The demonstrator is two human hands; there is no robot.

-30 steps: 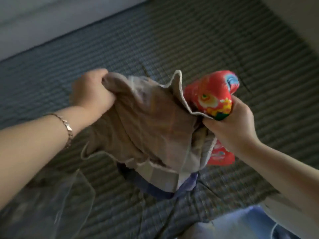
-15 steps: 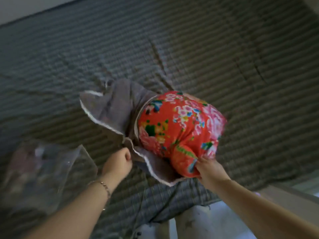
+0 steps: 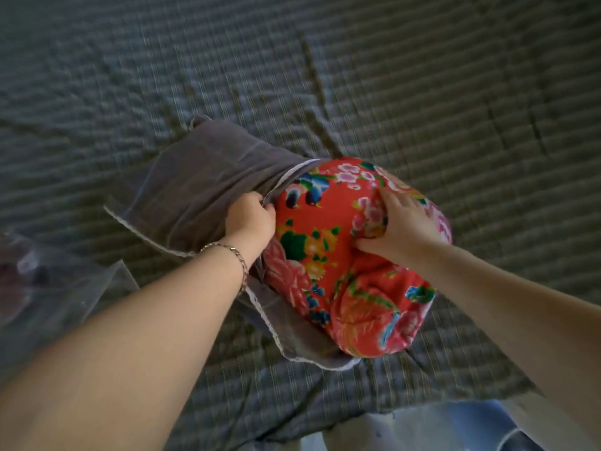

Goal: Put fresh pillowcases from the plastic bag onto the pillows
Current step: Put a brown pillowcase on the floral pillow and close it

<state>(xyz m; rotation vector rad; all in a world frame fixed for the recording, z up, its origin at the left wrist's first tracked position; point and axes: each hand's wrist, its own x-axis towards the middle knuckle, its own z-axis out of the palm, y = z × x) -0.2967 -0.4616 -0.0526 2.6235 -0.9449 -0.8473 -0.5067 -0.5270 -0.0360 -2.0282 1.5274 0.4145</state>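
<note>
dim, soft daylight | motion blur throughout | wide-angle stretch at edges | no glare

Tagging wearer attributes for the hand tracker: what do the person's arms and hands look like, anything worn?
Both forearms are bare, no sleeves in view. The left hand has a thin metal chain-link bracelet at its wrist. The right hand shows no watch, bracelet or ring that I can make out. No gloves on either.
</note>
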